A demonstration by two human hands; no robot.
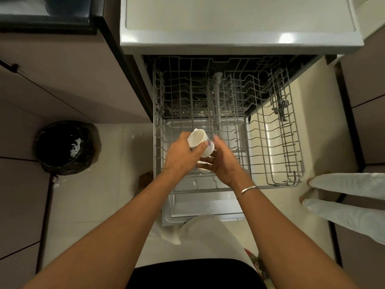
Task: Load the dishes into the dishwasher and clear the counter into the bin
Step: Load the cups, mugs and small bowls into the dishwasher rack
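Gripping a white cup with left hand and right hand above the pulled-out rack's front-left corner, right half lying open.

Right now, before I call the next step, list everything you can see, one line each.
cup: one, white, held tilted above the pulled-out rack, between both hands
second white piece: one, partly hidden under the hands; cannot tell what it is
dishwasher rack: one, grey wire, pulled out over the open door, otherwise bare
dishwasher door: one, steel, lowered flat
counter: one, pale, above the dishwasher
bin: one, black liner, on the floor at left, white scraps inside
another person's legs: two, pale trousers, at right
bracelet: one, silver, on the right wrist
left hand: on the cup
right hand: fingers at the cup's base
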